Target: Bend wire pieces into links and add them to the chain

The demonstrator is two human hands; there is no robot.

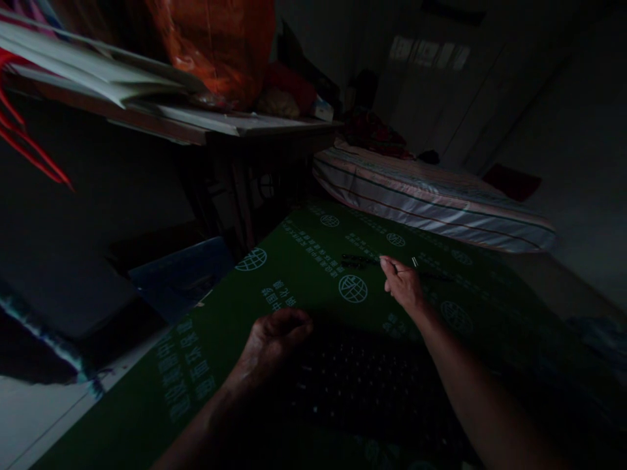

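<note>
A black keyboard (372, 378) lies on the green printed surface in front of me, its near part lost in shadow. My left hand (279, 333) is at the keyboard's far left corner with thumb and fingers pressed together; whether they grip the keyboard's edge is too dark to tell. Beyond the keyboard, my right hand (402, 282) is closed, with the thumb toward the far left. Dark slender things (353, 261) show just left of its fingertips, and a thin dark line runs out on its right side. What these fingers hold is unclear.
The green surface (298, 261) carries white globe prints and lettering. At the upper left stands a wooden table (274, 127) with papers and an orange bag (220, 52). A striped mattress (431, 196) lies beyond. A blue panel (183, 277) leans at left; a red cord (34, 147) hangs there.
</note>
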